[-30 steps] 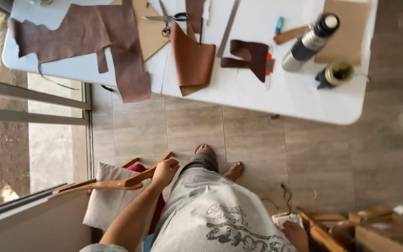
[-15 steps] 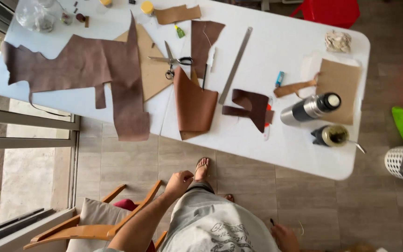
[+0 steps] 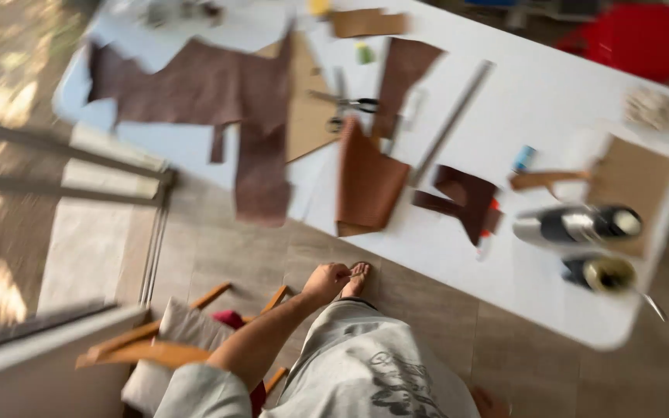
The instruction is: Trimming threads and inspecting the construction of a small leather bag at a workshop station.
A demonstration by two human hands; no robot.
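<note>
Frame blurred. Left hand (image 3: 325, 280), centre-lower frame, fingers curled loosely, grasping nothing, just above the wooden chair (image 3: 156, 348) with grey cushion (image 3: 183, 329) at lower left. Right hand out of view. White table (image 3: 536, 101) across upper frame carries dark brown leather pieces (image 3: 210, 85), scissors (image 3: 346, 104), metal ruler (image 3: 452, 120).

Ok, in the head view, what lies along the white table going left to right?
Big dark brown leather piece → scissors → tan folded leather piece → metal ruler → small dark leather piece → silver and black flask.
</note>
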